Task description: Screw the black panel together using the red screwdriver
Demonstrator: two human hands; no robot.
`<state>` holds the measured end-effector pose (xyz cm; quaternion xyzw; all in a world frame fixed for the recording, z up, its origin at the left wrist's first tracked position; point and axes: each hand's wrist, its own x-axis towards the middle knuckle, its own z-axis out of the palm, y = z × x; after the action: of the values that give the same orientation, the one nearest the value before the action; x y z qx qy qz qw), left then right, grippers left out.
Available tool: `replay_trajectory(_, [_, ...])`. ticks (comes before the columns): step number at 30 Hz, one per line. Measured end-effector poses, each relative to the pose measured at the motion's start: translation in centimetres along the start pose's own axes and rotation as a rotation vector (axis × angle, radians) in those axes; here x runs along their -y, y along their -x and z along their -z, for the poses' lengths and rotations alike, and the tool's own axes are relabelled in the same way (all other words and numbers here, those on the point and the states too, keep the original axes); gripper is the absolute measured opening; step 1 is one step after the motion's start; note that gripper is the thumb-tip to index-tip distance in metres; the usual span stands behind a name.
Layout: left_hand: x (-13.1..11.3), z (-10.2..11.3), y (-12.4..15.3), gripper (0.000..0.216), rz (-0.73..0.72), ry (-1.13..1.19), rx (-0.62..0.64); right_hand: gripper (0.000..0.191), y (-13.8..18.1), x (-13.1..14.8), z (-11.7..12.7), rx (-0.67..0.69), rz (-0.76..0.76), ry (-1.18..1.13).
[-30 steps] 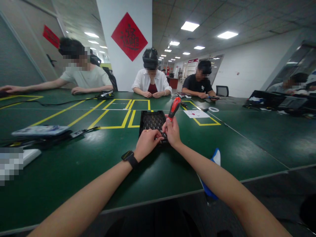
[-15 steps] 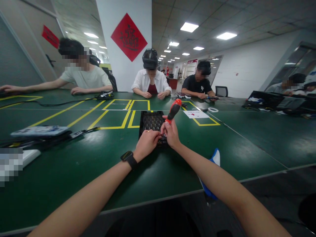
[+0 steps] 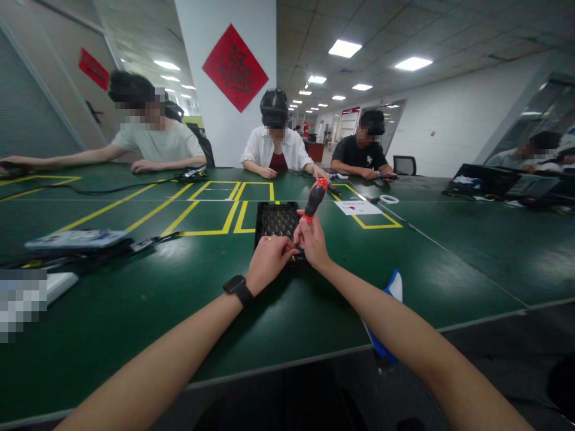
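Note:
My right hand [image 3: 311,242] is closed around a screwdriver [image 3: 317,197] with a red and black handle, which points up and leans slightly right. Fingertips of my left hand [image 3: 271,260] are pinched together beside the right fingers, near the screwdriver's lower end. Whatever they grip is too small and hidden to make out. Both hands are over the near part of a black case [image 3: 276,218] whose inside shows rows of small, dark, shiny pieces. My hands cover its near right part.
The green table [image 3: 224,335] carries yellow tape outlines. A phone-like slab [image 3: 78,239] and cables lie left. A white sheet [image 3: 357,208] and a white ring [image 3: 389,199] lie right. A blue and white object [image 3: 395,287] sits by the front edge. Several people sit around the table.
My hands keep nearly the same pose over the case. Across the table, the person in the white shirt has reached a hand out toward the dark item beyond my screwdriver.

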<state>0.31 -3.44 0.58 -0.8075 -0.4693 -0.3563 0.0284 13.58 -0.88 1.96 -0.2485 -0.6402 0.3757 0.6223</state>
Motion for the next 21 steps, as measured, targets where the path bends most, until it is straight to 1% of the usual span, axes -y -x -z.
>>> replay_trajectory(4, [0.02,-0.02,0.05,0.012,-0.028,-0.049,-0.016,0.034,0.13,-0.13,0.07,0.02,0.017,0.024])
replay_trajectory(12, [0.09,-0.15,0.07,0.016,-0.064,-0.089,0.018,0.035,0.16,-0.25,0.27,0.052,0.033,0.029])
replay_trajectory(17, [0.13,-0.19,0.03,0.012,-0.004,-0.032,-0.005,0.034,0.18,0.01,0.13,0.005,0.026,0.031])
replay_trajectory(21, [-0.03,-0.07,0.0,0.015,0.026,0.001,0.004,0.032,0.3,0.23,0.05,-0.002,0.028,0.021])
